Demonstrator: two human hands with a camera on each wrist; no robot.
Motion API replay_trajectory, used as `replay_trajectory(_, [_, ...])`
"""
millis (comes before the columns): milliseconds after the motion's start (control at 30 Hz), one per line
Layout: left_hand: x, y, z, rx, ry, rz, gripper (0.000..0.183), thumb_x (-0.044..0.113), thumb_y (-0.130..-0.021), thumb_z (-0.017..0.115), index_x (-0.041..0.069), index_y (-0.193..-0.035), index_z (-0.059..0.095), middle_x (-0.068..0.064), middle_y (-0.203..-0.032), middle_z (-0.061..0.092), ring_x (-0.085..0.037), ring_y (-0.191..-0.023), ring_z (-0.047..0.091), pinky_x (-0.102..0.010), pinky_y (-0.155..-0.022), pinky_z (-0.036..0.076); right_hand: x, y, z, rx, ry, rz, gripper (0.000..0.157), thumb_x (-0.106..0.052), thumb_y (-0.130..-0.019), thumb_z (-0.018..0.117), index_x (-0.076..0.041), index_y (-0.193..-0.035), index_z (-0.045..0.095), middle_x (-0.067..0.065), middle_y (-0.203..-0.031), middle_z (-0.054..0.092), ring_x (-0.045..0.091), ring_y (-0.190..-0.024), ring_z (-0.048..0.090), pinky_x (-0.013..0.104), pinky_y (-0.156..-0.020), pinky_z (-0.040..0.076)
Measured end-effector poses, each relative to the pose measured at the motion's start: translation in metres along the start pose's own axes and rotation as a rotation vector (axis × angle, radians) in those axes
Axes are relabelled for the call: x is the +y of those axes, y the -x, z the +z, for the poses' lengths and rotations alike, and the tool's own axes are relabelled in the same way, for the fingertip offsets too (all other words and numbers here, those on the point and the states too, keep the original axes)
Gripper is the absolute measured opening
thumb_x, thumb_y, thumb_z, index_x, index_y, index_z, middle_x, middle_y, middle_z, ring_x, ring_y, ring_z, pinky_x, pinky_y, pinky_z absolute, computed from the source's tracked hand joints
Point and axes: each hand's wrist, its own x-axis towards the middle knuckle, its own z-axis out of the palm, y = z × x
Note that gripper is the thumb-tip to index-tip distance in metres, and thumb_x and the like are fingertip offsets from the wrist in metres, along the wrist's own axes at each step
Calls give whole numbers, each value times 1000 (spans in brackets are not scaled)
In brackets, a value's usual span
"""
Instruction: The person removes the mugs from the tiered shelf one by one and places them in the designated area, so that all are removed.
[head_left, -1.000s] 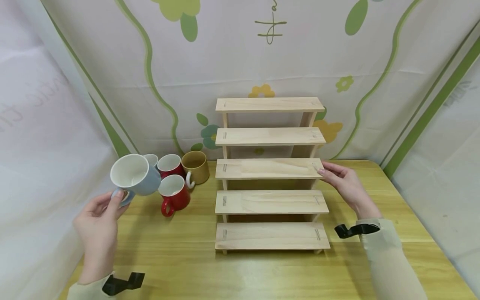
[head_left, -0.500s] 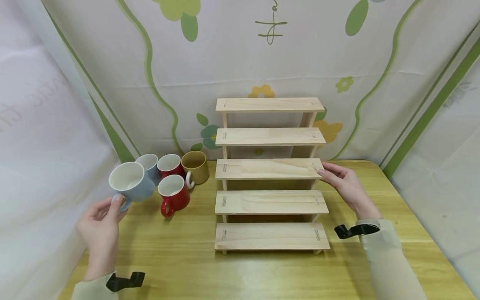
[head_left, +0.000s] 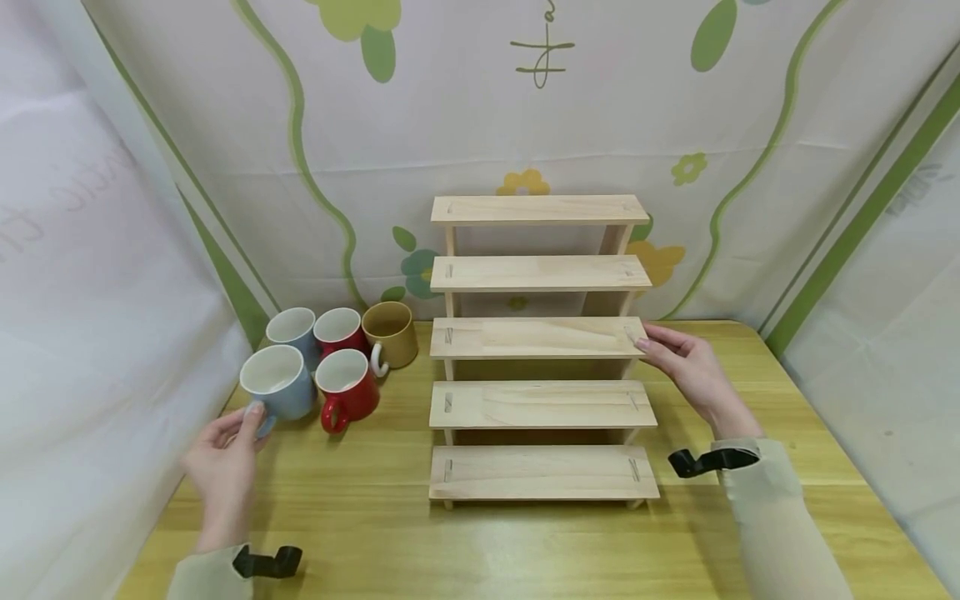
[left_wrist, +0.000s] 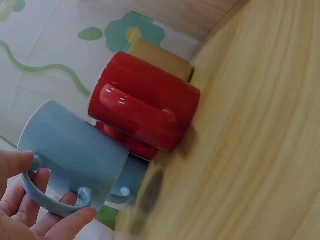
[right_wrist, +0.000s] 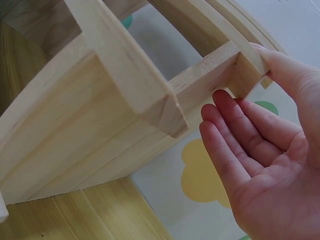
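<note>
My left hand [head_left: 225, 462] pinches the handle of a light blue mug [head_left: 281, 387], white inside and upright. In the left wrist view this blue mug [left_wrist: 70, 150] hangs slightly above the tabletop, its shadow beside it. Close behind stands a second light blue mug [head_left: 292, 325]. A red mug [head_left: 348, 387] is to the right, with another red mug [head_left: 341, 327] and a mustard mug [head_left: 392, 333] with a white handle behind it. My right hand [head_left: 690, 371] grips the end of the middle board of a stepped wooden shelf [head_left: 540, 337], thumb on top, fingers below.
The stepped shelf has several bare boards, rising toward the back. It stands on a wooden table [head_left: 360, 517]. Patterned white cloth [head_left: 465, 108] hangs behind the table and along both sides.
My left hand has lowered the light blue mug and brought it nearer, slightly rightward, uncovering the second blue mug behind. The right hand and the shelf have stayed still.
</note>
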Motion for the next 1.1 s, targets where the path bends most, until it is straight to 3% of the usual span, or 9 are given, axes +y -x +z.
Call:
replay_trajectory(400, [-20,-3,6,25,11,-41,18,7,-87,81,-5,-97,72,0,-83,73,-8,-77,72,-25,-71,60,-1,1,1,1,-41,-4,61,-20,-102,66,12,-148,41,-8,-128,60,4,-110,64,21,-95,52])
replay_trajectory(1100, [-37,-11,8,34,-42,-87,25,17,-88,83,-1,-101,71,2,-86,70,-8,-81,69,-24,-73,59,-2,1,2,8,-50,-2,62,-20,-102,66,13,-147,40,-7,-127,61,5,-109,64,23,-96,51])
